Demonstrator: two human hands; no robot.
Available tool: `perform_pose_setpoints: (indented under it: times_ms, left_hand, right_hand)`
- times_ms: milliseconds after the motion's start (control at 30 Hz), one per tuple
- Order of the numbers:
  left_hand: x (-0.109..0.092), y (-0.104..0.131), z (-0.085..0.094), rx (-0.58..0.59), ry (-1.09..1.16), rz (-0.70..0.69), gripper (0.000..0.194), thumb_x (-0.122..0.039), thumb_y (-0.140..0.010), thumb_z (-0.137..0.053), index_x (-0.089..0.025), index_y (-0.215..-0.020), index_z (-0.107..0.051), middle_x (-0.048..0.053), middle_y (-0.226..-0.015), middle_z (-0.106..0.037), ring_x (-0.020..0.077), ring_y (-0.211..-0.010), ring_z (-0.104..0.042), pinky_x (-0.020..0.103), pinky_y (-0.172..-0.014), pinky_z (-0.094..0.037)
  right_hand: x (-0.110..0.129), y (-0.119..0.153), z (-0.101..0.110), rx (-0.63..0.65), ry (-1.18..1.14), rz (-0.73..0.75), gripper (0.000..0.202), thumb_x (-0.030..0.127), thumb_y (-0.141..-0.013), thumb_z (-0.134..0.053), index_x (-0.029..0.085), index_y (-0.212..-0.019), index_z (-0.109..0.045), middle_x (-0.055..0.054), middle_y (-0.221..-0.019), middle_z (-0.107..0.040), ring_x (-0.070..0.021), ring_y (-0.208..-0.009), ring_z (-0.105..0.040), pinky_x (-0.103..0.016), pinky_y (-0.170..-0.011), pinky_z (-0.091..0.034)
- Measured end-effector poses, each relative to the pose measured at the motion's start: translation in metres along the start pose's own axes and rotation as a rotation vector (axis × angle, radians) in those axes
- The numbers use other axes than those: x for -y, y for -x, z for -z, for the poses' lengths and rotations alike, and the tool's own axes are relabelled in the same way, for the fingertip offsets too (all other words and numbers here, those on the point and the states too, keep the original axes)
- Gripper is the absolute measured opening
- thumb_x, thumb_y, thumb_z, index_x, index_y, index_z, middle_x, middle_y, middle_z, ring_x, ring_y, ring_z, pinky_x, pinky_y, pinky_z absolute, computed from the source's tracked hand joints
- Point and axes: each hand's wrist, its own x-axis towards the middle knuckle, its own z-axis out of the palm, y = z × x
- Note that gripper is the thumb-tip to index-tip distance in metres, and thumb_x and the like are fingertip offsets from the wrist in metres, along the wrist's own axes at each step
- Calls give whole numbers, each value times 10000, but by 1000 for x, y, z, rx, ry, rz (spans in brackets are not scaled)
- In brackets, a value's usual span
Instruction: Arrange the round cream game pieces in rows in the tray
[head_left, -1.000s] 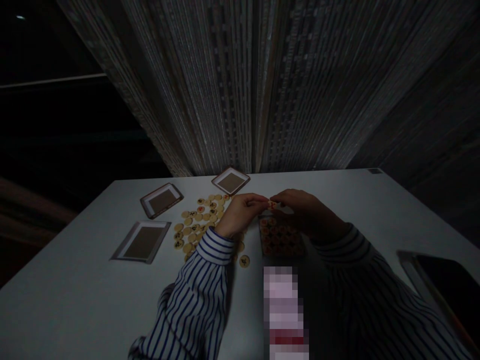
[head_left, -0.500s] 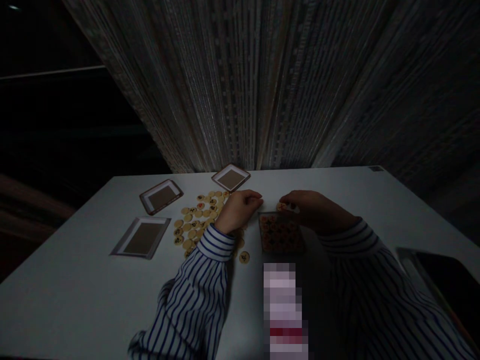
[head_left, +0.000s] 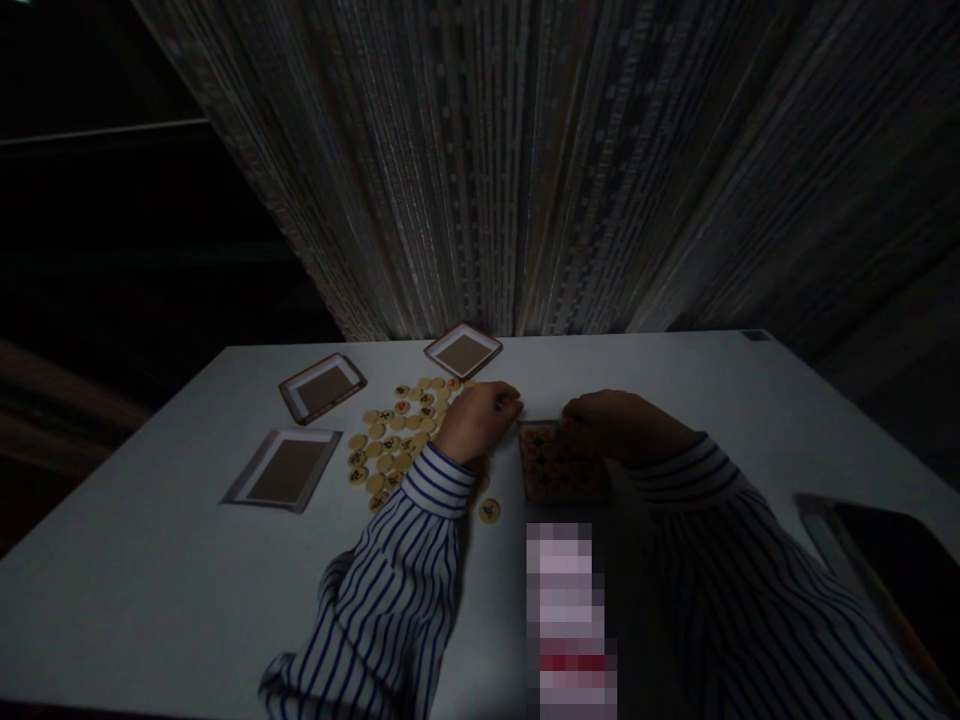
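Observation:
My left hand (head_left: 480, 420) hovers over the right side of a spread of round Chinese chess pieces (head_left: 384, 464). Its thumb and fingers are curled together, and anything between them is hidden. To the right, my right hand (head_left: 637, 428) is closed over the back right of a small square box (head_left: 532, 494). Rows of pieces (head_left: 541, 465) with dark and reddish marks fill the part of the box that shows. The right fingertips point down at its back edge; whatever they grip is out of sight. One loose piece (head_left: 489, 511) lies apart, near the left cuff.
Framed, shallow rectangular lids or trays lie on the white table (head_left: 150, 560): one at the left (head_left: 283, 470), one behind it (head_left: 324, 388), one at the back (head_left: 463, 350). A dark flat device (head_left: 892, 560) sits at the right edge. A string curtain (head_left: 495, 170) hangs behind.
My right hand has come down over the box. The round pieces that showed in its fingers are now hidden. My left hand has barely moved.

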Motion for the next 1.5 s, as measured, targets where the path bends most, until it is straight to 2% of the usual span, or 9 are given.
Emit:
perform_pose_setpoints:
  times_ms: [200, 633, 1067, 1500]
  left_hand:
    - [0, 1, 2, 31, -29, 11, 259, -328, -784, -535, -164, -928, -673, 65, -811, -683, 168, -717, -596, 257, -636, -420]
    - [3, 0, 1, 63, -76, -3, 255, -319, -784, -537, -167, -943, -665, 74, -881, -688, 186, -777, -606, 269, -663, -418]
    - [11, -1, 11, 32, -63, 24, 254, -333, -807, -499, -168, -902, -667, 69, -811, -694, 180, -748, -610, 256, -649, -425]
    - [8, 1, 14, 37, -49, 37, 222, -302, -798, -517, -166, -892, -664, 58, -778, -693, 177, -725, -609, 261, -644, -417]
  right_hand:
    - [5, 0, 0, 21, 5, -39, 262, 255, -824, -412, 147, -916, -633, -116, -882, -678, -213, -791, -627, -280, -588, -386]
    - [6, -3, -11, 17, 56, -69, 289, 285, -838, -392, 144, -917, -631, -135, -840, -665, -236, -770, -634, -286, -588, -400]
    - [10, -5, -14, 16, 101, -77, 290, 284, -859, -366, 141, -952, -601, -144, -812, -655, -226, -759, -633, -277, -562, -376]
    - [12, -6, -18, -8, 126, -63, 275, 245, -856, -367, 132, -959, -595, -154, -797, -649, -246, -753, -638, -281, -551, -374]
